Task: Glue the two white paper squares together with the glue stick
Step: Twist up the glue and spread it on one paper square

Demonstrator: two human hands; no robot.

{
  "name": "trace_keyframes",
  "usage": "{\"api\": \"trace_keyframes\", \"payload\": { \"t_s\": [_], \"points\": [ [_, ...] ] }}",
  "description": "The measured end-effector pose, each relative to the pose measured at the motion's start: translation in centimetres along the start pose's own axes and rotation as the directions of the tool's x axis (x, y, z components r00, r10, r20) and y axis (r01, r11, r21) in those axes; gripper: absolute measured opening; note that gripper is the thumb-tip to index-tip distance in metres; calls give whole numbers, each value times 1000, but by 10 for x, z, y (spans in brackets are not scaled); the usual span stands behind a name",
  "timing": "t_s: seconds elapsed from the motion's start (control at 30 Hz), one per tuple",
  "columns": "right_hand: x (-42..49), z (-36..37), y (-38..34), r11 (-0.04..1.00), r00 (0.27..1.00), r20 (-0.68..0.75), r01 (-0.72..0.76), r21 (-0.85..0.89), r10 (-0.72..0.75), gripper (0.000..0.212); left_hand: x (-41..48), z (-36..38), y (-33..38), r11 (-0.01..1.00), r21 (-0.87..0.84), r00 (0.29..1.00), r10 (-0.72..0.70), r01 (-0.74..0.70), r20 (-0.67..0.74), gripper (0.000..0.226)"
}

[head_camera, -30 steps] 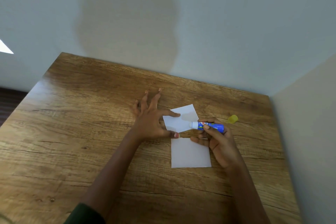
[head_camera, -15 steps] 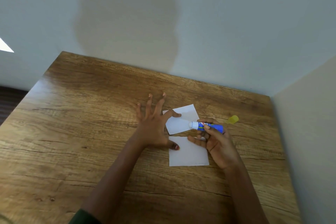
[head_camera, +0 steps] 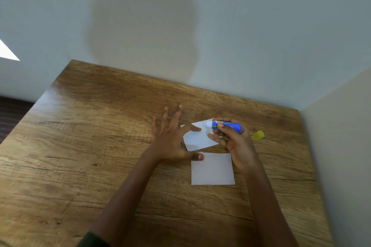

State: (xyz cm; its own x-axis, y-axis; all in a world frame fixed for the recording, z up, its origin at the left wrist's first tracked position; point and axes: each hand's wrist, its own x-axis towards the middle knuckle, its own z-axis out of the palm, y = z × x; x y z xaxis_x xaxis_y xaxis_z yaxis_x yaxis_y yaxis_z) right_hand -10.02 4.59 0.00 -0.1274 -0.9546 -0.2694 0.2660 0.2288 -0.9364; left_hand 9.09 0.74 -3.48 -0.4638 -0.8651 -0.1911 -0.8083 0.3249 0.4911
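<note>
Two white paper squares lie on the wooden table (head_camera: 100,146). The far square (head_camera: 197,138) is turned at an angle; the near square (head_camera: 212,169) lies straight, just below it. My left hand (head_camera: 172,140) is spread flat, its index finger pressing the far square's left part and its thumb tip at the near square's top left corner. My right hand (head_camera: 234,142) grips the blue glue stick (head_camera: 225,125), uncapped, its white tip at the far square's top right corner.
The yellow glue cap (head_camera: 258,135) lies on the table right of my right hand. Walls close off the table at the back and along the right side. The table's left edge drops to a dark floor.
My right hand has carried the glue stick's tip from the far square's right edge up to its top right corner. My left thumb slid off the far square to the near one.
</note>
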Motion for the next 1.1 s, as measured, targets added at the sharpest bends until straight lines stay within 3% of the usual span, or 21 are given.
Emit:
{"api": "trace_keyframes", "payload": {
  "t_s": [0.17,0.33,0.43,0.63,0.7,0.9,1.1],
  "points": [
    [9,15,-2,998,999,-46,20,-58,-22,11,-4,-8,-2,975,-224,1000,1,-5,-18,78],
    [11,21,0,991,996,-85,7,-135,-19,10,5,-19,-22,887,-458,985,-32,-50,-170,43],
    [12,27,0,965,996,-73,33,-260,-53,8,20,-24,-35,827,-554,974,-37,-95,-223,36],
    [20,41,3,825,992,17,114,-553,-126,13,38,-33,-41,878,-478,993,-50,-7,-105,45],
    [22,43,6,805,991,35,123,-581,-127,7,39,-34,-40,888,-460,994,-48,-3,-100,43],
    [24,44,11,756,990,40,131,-641,-137,17,36,-37,-38,916,-401,994,-50,5,-101,43],
    [24,47,10,722,987,53,148,-676,-152,7,36,-36,-38,925,-379,996,-33,-3,-89,44]
  ]
}}
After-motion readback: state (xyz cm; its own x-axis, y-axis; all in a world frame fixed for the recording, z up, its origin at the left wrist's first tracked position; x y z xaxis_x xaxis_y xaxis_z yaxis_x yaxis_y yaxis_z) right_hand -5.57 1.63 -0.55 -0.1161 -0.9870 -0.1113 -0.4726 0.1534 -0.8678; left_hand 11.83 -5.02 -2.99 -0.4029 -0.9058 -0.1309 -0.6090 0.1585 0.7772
